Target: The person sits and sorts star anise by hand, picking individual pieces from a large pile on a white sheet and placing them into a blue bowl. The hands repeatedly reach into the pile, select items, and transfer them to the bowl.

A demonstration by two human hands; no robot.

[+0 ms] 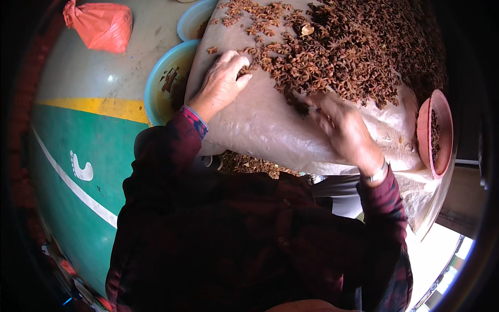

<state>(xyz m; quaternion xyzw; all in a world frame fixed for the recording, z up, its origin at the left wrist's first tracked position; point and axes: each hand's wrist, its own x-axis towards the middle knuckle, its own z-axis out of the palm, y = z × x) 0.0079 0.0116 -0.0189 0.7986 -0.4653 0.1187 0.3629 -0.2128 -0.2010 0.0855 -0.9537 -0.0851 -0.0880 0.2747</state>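
A large heap of brown star anise [332,57] spreads over a table covered with a pale plastic sheet [260,122]. At the heap's left edge, my left hand [221,83] has its fingers curled around a few star anise pods [247,69]. One loose pod [212,50] lies just beyond its knuckles. My right hand [345,125], with a metal band at the wrist, is over the near edge of the heap. Motion smears its fingers, so what they hold, if anything, does not show. Some dark pods [297,105] lie beside its fingertips.
Left of the table stand a blue-rimmed basin [150,88] with dark bits inside and another blue basin [183,23] behind it. A pink bowl [425,135] of small dark pieces sits at the table's right edge. A tied red bag [106,26] lies on the floor.
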